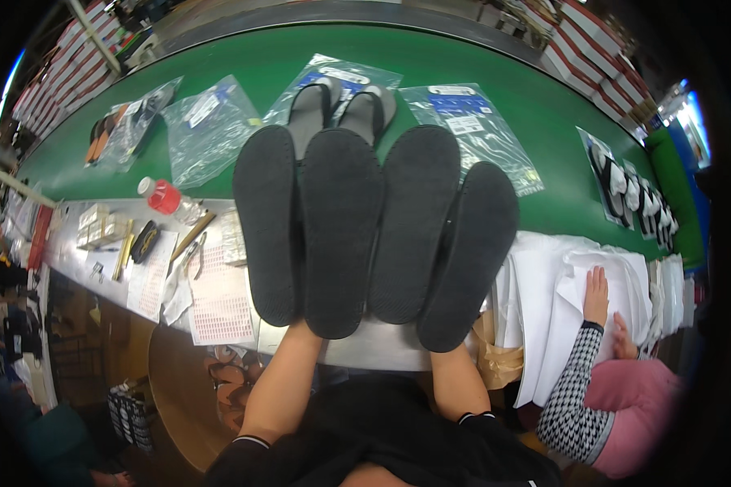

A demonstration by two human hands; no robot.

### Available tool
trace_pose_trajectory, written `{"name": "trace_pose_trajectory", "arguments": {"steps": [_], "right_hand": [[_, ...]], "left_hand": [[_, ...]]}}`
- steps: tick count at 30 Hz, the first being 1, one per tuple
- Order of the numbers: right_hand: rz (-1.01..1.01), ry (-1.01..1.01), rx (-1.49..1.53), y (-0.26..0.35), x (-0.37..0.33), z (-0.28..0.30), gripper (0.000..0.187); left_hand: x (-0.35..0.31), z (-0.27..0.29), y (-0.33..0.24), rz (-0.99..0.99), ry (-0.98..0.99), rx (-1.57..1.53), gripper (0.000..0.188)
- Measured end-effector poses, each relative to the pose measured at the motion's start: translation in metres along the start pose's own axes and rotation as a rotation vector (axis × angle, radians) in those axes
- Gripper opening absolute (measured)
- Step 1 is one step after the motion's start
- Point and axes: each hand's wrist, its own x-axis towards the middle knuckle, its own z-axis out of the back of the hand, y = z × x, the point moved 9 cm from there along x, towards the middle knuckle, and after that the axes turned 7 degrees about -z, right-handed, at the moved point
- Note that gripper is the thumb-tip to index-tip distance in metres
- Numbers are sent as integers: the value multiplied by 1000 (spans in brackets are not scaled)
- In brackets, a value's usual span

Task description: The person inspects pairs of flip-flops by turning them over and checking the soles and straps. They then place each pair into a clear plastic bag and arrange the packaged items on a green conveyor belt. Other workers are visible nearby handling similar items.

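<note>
Black flat sandals are held up with their soles toward me, side by side. Two of them, the left pair [341,235], rise from my left wrist [300,337]. The other two, the right pair [418,219], rise from my right wrist [447,357]. Both hands are hidden behind the soles, so no fingers show, but each arm ends at its pair and bears it up. Just beyond lie two grey sandals [307,122] with black straps, on a clear plastic bag [321,71] on the green table [556,142].
More clear bags [207,134] lie on the green surface, one holding sandals [122,130]. A bottle [162,197], label sheets [219,304] and small tools sit on the metal bench at left. At right, a co-worker's hand [595,296] rests on white paper [544,308].
</note>
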Motion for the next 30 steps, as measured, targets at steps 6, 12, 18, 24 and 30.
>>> {"name": "trace_pose_trajectory", "arguments": {"steps": [6, 12, 18, 24, 30], "right_hand": [[282, -190, -366, 121, 25, 21, 43], [760, -642, -1209, 277, 101, -21, 48], [883, -470, -1327, 233, 85, -78, 55], [58, 143, -894, -1, -1, -74, 70], [-246, -74, -758, -63, -47, -15, 68]], "left_hand": [[-14, 9, -11, -24, -16, -8, 36], [-19, 13, -18, -41, -18, -12, 35], [-24, 22, -41, -82, -39, 33, 34], [-51, 23, -63, -212, -45, 372, 34], [-109, -3, -87, -646, 100, 1255, 40]]}}
